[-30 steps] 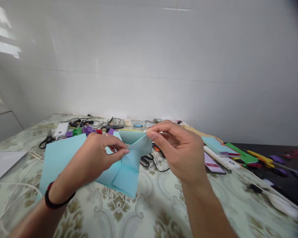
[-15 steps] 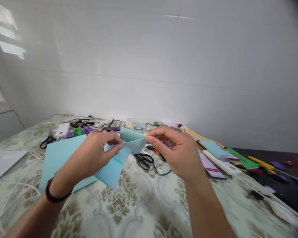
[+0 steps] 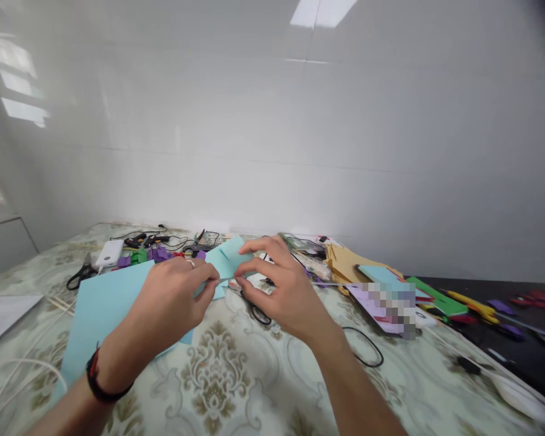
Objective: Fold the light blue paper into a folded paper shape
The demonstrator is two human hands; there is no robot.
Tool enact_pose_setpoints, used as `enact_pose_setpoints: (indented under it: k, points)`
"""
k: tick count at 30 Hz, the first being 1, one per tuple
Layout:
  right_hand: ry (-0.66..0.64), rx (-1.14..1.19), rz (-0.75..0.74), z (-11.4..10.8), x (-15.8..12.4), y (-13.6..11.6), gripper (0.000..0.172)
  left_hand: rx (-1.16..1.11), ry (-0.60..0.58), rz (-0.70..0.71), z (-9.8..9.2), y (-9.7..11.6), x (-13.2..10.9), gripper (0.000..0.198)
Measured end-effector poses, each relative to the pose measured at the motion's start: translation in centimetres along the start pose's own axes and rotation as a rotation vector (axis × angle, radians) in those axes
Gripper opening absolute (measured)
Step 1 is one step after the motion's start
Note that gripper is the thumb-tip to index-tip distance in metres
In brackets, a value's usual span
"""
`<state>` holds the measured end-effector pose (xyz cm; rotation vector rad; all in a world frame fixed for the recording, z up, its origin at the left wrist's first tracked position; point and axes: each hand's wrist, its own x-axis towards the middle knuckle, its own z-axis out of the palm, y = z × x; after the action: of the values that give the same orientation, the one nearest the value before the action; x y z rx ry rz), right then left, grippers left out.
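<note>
A folded piece of light blue paper (image 3: 229, 255) is held up between my hands above the patterned tablecloth. My left hand (image 3: 175, 293) pinches its near edge between thumb and forefinger; a ring and a dark wrist band show on this side. My right hand (image 3: 279, 287) grips the same edge with thumb and fingertips, the other fingers spread over the paper. Lying under my left forearm is a larger light blue sheet (image 3: 102, 315). Black-handled scissors (image 3: 258, 312) sit behind my right fingers, partly hidden.
Black scissors (image 3: 80, 275), a white power bank (image 3: 109, 253), glue guns (image 3: 157, 241) and purple paper pieces (image 3: 160, 253) lie at the back left. To the right are a phone (image 3: 367, 309), a green sheet (image 3: 438, 297) and a yellow tool (image 3: 472, 306). A white wall rises behind.
My right hand has moved left, closer to my left hand. The folded paper has tipped so its near edge runs flat between my fingers. The view has tilted up slightly.
</note>
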<state>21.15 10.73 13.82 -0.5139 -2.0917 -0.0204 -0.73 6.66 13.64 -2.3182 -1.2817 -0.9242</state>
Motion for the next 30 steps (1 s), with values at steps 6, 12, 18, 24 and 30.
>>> enact_pose_setpoints:
  k: [6, 12, 18, 24, 30]
  points:
    - [-0.014, -0.06, -0.035, 0.7, 0.0, 0.0, 0.015, 0.016, 0.038, 0.052, 0.2, -0.2, 0.2, 0.013]
    - [-0.025, -0.015, -0.006, 1.0, 0.0, 0.0, 0.017, -0.072, 0.001, 0.077, 0.4, 0.2, 0.4, 0.013]
    - [-0.031, 0.018, -0.011, -0.3, 0.3, -0.4, 0.02, -0.095, 0.016, 0.104, -0.4, 0.3, 0.3, 0.02]
    - [-0.023, -0.039, -0.017, -1.4, 0.2, -0.1, 0.02, -0.091, 0.02, 0.066, -1.8, -0.9, 0.0, 0.021]
    - [-0.02, -0.069, -0.025, -1.9, 0.0, -0.1, 0.019, -0.095, 0.024, 0.061, -2.2, -1.3, 0.1, 0.017]
